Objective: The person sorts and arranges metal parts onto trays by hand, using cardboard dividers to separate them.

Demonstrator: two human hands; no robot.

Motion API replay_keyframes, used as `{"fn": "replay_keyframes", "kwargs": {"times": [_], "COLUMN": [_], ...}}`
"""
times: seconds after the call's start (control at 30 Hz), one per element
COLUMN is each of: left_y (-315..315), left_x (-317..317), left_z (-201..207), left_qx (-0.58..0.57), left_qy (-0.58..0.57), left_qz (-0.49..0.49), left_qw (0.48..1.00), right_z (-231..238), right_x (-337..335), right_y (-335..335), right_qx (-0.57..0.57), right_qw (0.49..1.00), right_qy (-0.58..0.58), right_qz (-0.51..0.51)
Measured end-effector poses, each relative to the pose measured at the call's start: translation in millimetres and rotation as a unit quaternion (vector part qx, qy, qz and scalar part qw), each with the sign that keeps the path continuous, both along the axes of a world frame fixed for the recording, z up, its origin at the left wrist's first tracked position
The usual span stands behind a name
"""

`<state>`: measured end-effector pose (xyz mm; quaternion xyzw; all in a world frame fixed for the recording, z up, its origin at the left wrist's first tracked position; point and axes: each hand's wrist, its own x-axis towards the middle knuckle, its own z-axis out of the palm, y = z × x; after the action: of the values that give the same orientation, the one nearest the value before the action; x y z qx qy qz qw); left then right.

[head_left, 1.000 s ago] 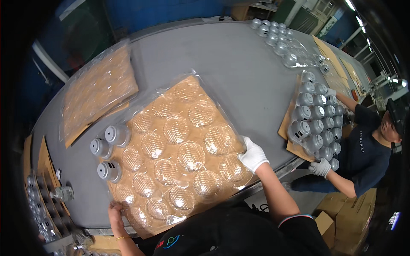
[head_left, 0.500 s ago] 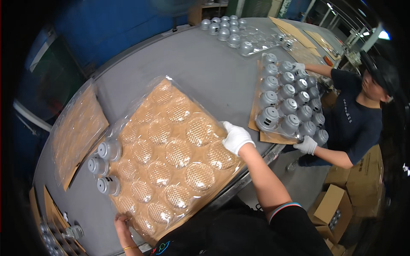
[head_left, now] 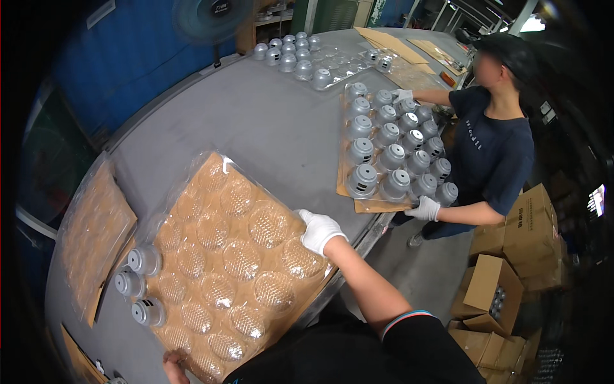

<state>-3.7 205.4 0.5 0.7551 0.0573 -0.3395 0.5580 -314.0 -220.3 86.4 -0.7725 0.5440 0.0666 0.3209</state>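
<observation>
A clear plastic blister tray (head_left: 242, 256) with round, textured pockets lies over a brown cardboard sheet in front of me. My right hand (head_left: 320, 233), in a white glove, grips its right edge, the thumb on top. At the near left corner my left hand (head_left: 174, 367) is partly cut off by the lower rim of the picture; its bare fingers close on the tray's edge. Three silver-grey cup-shaped parts (head_left: 146, 259) stand at the tray's left edge, apart from both hands. The pockets between my hands hold no such parts.
Across the grey table (head_left: 268, 134), a co-worker (head_left: 492, 141) in white gloves holds a tray of grey cups (head_left: 393, 144) at the table's edge. Another blister tray (head_left: 96, 237) leans at left. More cups (head_left: 294, 54) stand far back. Cardboard boxes (head_left: 531, 224) sit on the floor at right.
My view has swung, so most of the scene sits further left. Both hands keep their places on the blister tray. The co-worker's head has turned toward the far side.
</observation>
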Motion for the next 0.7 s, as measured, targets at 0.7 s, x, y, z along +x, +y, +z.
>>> {"fn": "replay_keyframes", "kwargs": {"times": [0.7], "left_y": [9], "left_x": [7], "left_z": [-12], "left_qx": [-0.014], "left_qy": [-0.006], "left_qz": [0.033], "left_qw": [0.999], "right_z": [-4], "right_x": [-5], "right_y": [6], "right_qx": [0.007], "right_qw": [1.0], "right_qy": [-0.001], "right_qz": [-0.013]}}
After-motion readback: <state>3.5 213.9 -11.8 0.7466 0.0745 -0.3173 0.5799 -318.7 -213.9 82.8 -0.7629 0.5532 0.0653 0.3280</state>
